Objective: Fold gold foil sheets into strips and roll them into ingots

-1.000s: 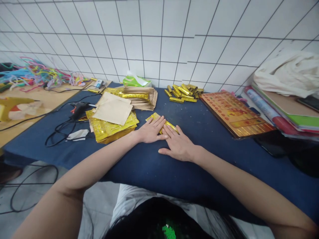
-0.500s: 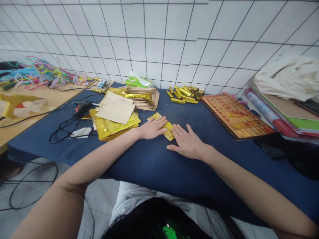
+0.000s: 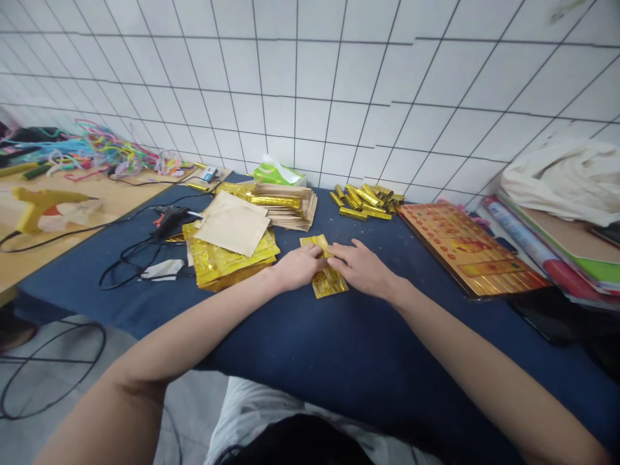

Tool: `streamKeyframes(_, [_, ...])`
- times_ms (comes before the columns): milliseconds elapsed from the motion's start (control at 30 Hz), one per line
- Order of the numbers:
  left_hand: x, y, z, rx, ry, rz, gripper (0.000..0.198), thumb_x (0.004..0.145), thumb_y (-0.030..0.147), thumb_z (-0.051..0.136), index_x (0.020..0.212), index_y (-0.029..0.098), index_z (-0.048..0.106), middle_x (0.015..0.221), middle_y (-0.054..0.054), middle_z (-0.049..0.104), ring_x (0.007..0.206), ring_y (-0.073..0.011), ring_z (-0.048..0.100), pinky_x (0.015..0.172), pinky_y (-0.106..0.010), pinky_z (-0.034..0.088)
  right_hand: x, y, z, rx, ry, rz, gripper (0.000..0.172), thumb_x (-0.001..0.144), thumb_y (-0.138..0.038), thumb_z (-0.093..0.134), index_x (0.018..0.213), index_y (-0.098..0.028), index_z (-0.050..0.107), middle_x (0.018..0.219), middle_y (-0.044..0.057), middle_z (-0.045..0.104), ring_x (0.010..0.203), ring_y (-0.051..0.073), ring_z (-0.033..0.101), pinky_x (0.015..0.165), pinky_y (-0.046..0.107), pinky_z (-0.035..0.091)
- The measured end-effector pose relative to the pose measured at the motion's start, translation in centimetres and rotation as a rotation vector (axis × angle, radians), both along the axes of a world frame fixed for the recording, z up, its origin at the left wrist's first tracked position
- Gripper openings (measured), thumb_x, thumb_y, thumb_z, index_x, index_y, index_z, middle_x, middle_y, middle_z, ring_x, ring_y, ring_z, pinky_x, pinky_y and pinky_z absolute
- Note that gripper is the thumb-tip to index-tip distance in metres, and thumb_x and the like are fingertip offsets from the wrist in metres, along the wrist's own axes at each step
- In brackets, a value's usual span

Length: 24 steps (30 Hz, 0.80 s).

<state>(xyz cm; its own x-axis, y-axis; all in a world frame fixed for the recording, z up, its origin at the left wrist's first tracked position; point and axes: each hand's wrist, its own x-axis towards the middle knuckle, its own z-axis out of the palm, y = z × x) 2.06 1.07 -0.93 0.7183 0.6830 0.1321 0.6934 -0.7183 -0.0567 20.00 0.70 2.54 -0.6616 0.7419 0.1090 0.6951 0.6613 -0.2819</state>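
Observation:
A small folded sheet of gold foil paper [image 3: 330,283] lies on the blue cloth in front of me. My left hand [image 3: 301,266] rests on its left edge with the fingers bent together over the paper. From the other side my right hand [image 3: 362,266] grips its upper right part between bent fingers and thumb. The fingertips of both hands nearly meet at the middle of the sheet and hide part of it. Left of my hands is a stack of larger gold foil sheets [image 3: 232,268], topped by a plain beige sheet [image 3: 233,223].
Rolled gold paper tubes [image 3: 365,201] are heaped by the tiled wall. Behind the sheets sit a paper stack [image 3: 285,210] and a green tissue pack [image 3: 278,173]. A black glue gun [image 3: 172,221] trails a cable at left. Printed gold packs [image 3: 469,248] lie at right.
The gold paper has turned more upright and sits nearer to me. Both hands went from lying flat with fingers stretched to bent fingers gripping it. The view has tilted slightly upward.

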Motion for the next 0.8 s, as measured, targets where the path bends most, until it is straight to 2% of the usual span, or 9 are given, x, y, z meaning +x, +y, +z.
streamKeyframes(100, [0.1, -0.7, 0.1, -0.002, 0.000, 0.003, 0.030, 0.091, 0.025, 0.035, 0.104, 0.012, 0.059, 0.103, -0.011, 0.057, 0.102, -0.0201, 0.052, 0.091, -0.030, 0.041, -0.6, 2.7, -1.4, -0.064, 0.039, 0.060, 0.038, 0.091, -0.027, 0.027, 0.120, -0.025, 0.052, 0.127, 0.003, 0.055, 0.120, 0.020, 0.046, 0.103, 0.056, 0.019])
streamKeyframes(233, [0.0, -1.7, -0.4, -0.014, -0.052, 0.003, 0.046, 0.090, 0.039, 0.038, 0.124, 0.009, 0.044, 0.129, -0.016, 0.045, 0.124, -0.0243, 0.039, 0.102, -0.034, 0.031, -0.7, 4.4, -3.2, -0.048, -0.077, 0.040, 0.043, 0.091, -0.031, 0.024, 0.126, -0.020, 0.047, 0.137, 0.007, 0.043, 0.128, 0.022, 0.034, 0.104, 0.057, 0.017])
streamKeyframes(367, [-0.2, -1.9, -1.0, -0.036, -0.055, 0.003, 0.052, 0.090, 0.041, 0.035, 0.131, 0.008, 0.036, 0.136, -0.018, 0.038, 0.129, -0.0266, 0.031, 0.105, -0.037, 0.026, -0.3, 4.4, -4.0, 0.048, -0.188, -0.003, 0.049, 0.091, -0.033, 0.019, 0.133, -0.018, 0.039, 0.143, 0.007, 0.032, 0.133, 0.025, 0.026, 0.103, 0.060, 0.016])
streamKeyframes(533, [-0.2, -1.8, -0.9, -0.058, -0.033, 0.016, 0.054, 0.090, 0.042, 0.034, 0.131, 0.007, 0.036, 0.139, -0.021, 0.034, 0.131, -0.0278, 0.030, 0.106, -0.036, 0.025, 0.2, 4.1, -4.0, 0.025, -0.245, -0.001, 0.053, 0.091, -0.040, 0.015, 0.138, -0.020, 0.029, 0.147, 0.004, 0.024, 0.135, 0.027, 0.018, 0.101, 0.063, 0.016])
streamKeyframes(667, [-0.2, -1.7, -0.5, -0.098, -0.043, 0.000, 0.051, 0.091, 0.041, 0.033, 0.128, 0.008, 0.040, 0.139, -0.020, 0.034, 0.132, -0.0261, 0.027, 0.107, -0.035, 0.022, 1.3, 3.8, -4.0, 0.008, -0.282, 0.008, 0.065, 0.087, -0.056, 0.019, 0.141, -0.020, 0.021, 0.149, 0.008, 0.015, 0.136, 0.029, 0.012, 0.102, 0.063, 0.014])
streamKeyframes(800, [-0.4, -1.6, -0.4, -0.124, -0.033, -0.004, 0.053, 0.091, 0.041, 0.032, 0.132, 0.007, 0.036, 0.139, -0.019, 0.034, 0.131, -0.0259, 0.028, 0.106, -0.035, 0.022, 2.8, 2.7, -3.9, -0.010, -0.300, 0.013, 0.076, 0.081, -0.065, 0.027, 0.142, -0.020, 0.017, 0.149, 0.013, 0.011, 0.136, 0.032, 0.009, 0.101, 0.063, 0.011])
